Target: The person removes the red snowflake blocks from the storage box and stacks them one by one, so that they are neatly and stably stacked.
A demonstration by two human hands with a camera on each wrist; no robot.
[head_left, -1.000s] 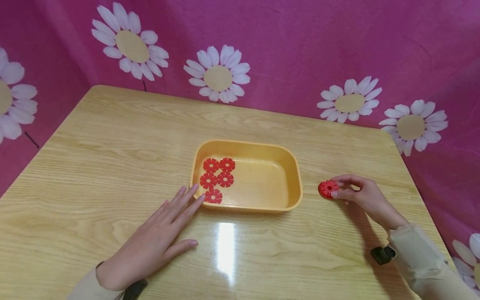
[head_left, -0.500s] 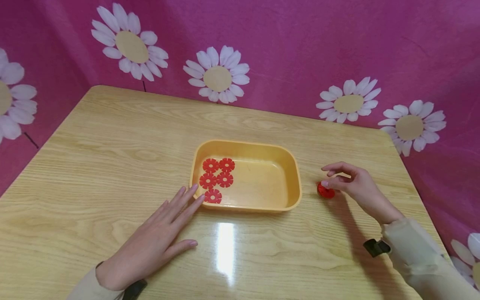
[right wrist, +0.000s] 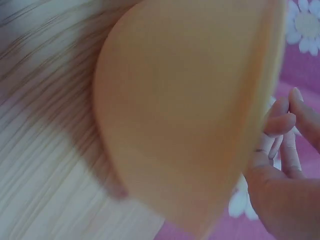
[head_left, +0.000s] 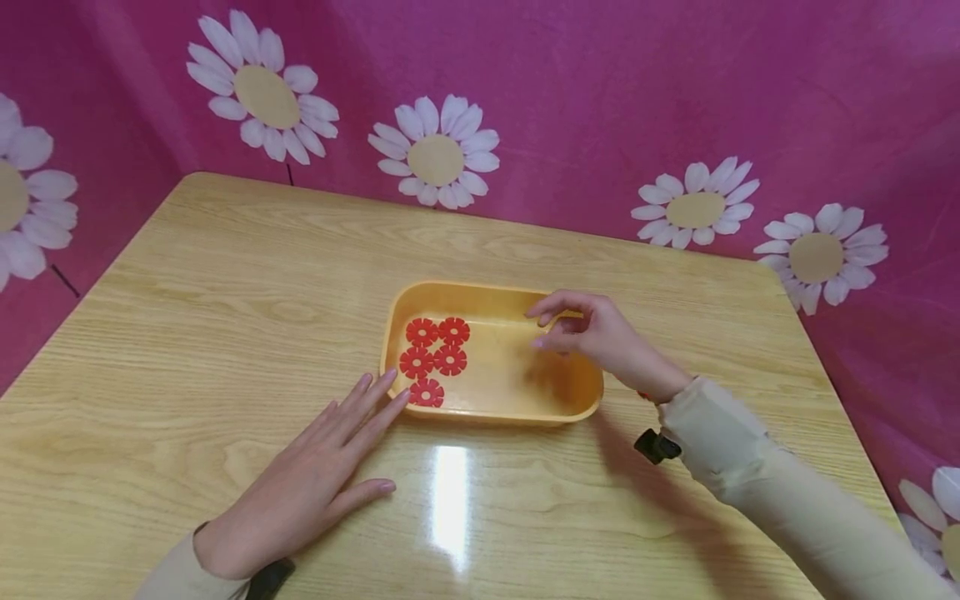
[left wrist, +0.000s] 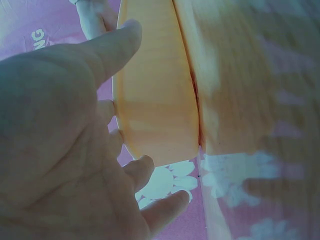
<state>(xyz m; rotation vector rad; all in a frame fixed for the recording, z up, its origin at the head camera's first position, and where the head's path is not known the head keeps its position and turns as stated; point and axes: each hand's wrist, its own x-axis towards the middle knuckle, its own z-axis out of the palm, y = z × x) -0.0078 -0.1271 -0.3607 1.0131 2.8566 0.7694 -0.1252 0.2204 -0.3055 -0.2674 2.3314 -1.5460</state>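
The yellow plastic tray (head_left: 480,416) stands on the table, with several red notched flower-shaped discs (head_left: 451,360) lying flat at its left end. My left hand (head_left: 300,479) is spread, its fingertips at the tray's near left corner. My right hand (head_left: 600,333) hovers over the tray's right part, fingers bent and thumb (head_left: 555,340) set below them. Between those fingertips no disc shows in the head view, and the right wrist view shows none by the fingers (right wrist: 280,124). A sliver of red (head_left: 642,394) peeks out behind the right wrist, mostly hidden.
The light wooden table (head_left: 262,275) surrounds the tray. Behind it hangs a magenta cloth (head_left: 562,100) printed with white daisies. A bright reflection (head_left: 450,500) lies on the tabletop in front of the tray.
My right hand has left the red discs on the table at the right and moved left over the tray. The left hand and the discs in the tray look unchanged.
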